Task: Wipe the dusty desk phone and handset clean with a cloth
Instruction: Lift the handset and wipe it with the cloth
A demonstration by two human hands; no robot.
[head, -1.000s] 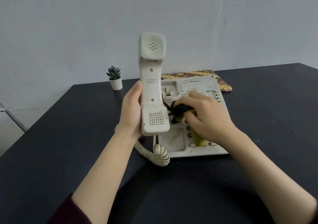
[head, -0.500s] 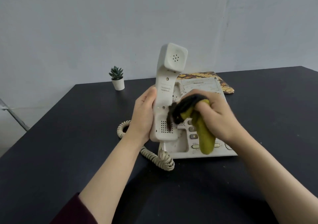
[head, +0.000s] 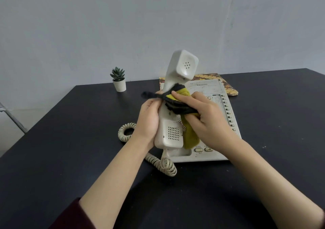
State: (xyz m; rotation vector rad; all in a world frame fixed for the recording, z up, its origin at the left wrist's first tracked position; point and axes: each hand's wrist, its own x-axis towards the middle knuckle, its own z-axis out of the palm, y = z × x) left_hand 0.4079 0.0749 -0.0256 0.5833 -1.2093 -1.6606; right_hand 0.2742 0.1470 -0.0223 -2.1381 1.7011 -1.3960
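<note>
Handset (head: pixel 173 116) first: I count one, an off-white plastic bar with blocky ends, held nearly upright above the left part of the one desk phone (head: pixel 207 123), earpiece tilted up and to the right, mouthpiece down. Small round holes dot the earpiece and a tight grid of holes marks the mouthpiece; dark specks and grey smears show on the shaft and lower block. My left hand (head: pixel 149 121) is wrapped around the handset's lower half from the left, fingers curled behind it, thumb up near the cloth. One cloth (head: pixel 181 102), soft and knitted-looking, yellow-green with black ribbed bands and a small spotted white patch, is draped across the middle of the handset; a black end sticks out to the left and a yellow flap hangs down beside the mouthpiece. My right hand (head: pixel 207 118) clutches that cloth, fingers bent over it and pressing it against the shaft. The phone base is a flat, wedge-shaped plastic slab, cream gone grubby, with a column of small tabs along its right edge and two oval buttons near its front. One coiled cord (head: pixel 158 162) loops off the phone's left front corner over the matte black table (head: pixel 70 140). One small succulent in a white pot (head: pixel 118 79) stands toward the table's far edge, and one patterned yellow-brown mat (head: pixel 228 88) lies behind the phone.
</note>
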